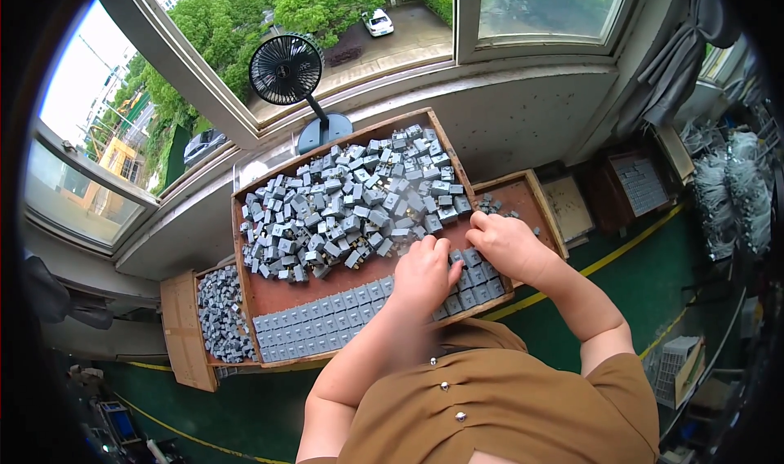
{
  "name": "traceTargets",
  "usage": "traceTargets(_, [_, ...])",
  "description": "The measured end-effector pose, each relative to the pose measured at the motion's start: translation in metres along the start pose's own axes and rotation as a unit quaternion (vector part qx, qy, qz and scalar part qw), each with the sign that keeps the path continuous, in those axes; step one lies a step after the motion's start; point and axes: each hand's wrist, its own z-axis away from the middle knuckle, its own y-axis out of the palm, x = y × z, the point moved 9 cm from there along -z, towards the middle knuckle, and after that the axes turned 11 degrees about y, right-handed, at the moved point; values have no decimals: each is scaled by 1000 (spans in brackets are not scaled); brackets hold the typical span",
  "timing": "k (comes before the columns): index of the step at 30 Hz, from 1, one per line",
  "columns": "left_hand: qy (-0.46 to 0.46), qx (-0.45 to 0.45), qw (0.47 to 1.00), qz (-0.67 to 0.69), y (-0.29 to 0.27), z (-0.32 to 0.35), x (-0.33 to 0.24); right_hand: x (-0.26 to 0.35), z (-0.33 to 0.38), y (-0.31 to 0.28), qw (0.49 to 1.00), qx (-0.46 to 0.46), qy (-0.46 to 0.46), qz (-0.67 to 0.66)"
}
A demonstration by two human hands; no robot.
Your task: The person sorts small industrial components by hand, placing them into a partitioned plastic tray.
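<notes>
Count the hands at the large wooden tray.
2: the left hand is over the neat rows of grey parts, the right hand over the right rim of the tray. No others show.

Wooden tray [451,155], reddish base [282,295], heaped grey blocks [351,199], block rows [318,324] along near edge

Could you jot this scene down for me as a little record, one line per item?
Left hand: over the neat rows of gray blocks; anything in its grip is hidden
Right hand: at the tray's right end, fingers bent; grip contents unclear
Wooden tray: neat rows along the near side, jumbled pile of gray blocks behind
Beyond tray: black fan by the window
Outside: trees, white car
</notes>
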Motion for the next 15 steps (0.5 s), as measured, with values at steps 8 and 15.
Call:
traceTargets(8, [29,-49,998,-15,13,-18,-17,-34,-43,4,994,-57,95,5])
traceTargets(15, [-1,-70,998,-5,8,-5,-10,-13,-30,3,998,60,22,19])
